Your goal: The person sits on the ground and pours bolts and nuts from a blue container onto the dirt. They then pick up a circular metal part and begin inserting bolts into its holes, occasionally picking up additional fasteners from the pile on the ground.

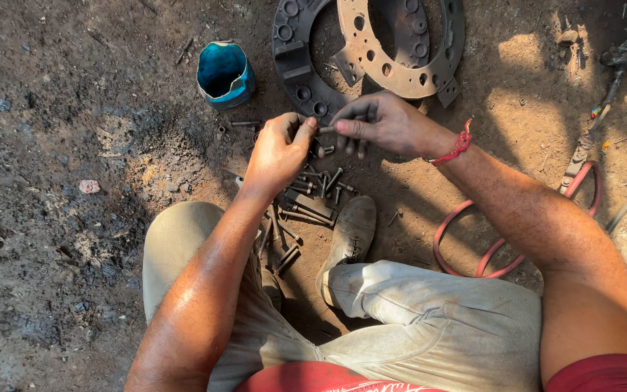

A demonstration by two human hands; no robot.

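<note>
Grip, both hands: one small dark bolt (326,130), held level between the two hands above the dirt floor (59,181).

Right hand (386,125): thumb and forefinger pinched shut on the bolt's right end; other fingers curled below. A red cord bracelet (456,147) sits on the wrist.

Left hand (279,152): closed, thumb pressed against the bolt's left end; whether something further sits inside the fist cannot be told.

Directly beneath the hands: a loose heap of bolts and pins (312,190), dark and greasy, lying on the floor in mixed directions, some touching one another. A few long ones (284,250) lie nearer the person, beside the shoe.

Shoe (350,236): worn, dusty, laced, toe pointing towards the heap, just right of the long bolts. Pale grey trousers (415,312) cover both folded legs; the person sits on the ground.

Above the hands: a dark round clutch cover (295,62) with raised bosses, flat on the floor, and over it, partly overlapping, a rust-brown ring plate (400,69) with round holes.

Left of these, apart from them: a blue cut-off container (224,72), open mouth tilted towards the camera.

Right side: a red hose (473,268) looped on the floor, passing behind the right forearm. Near the upper right edge, a thin rod or cable with a dark lump at its end (622,54); its kind cannot be told.
</note>
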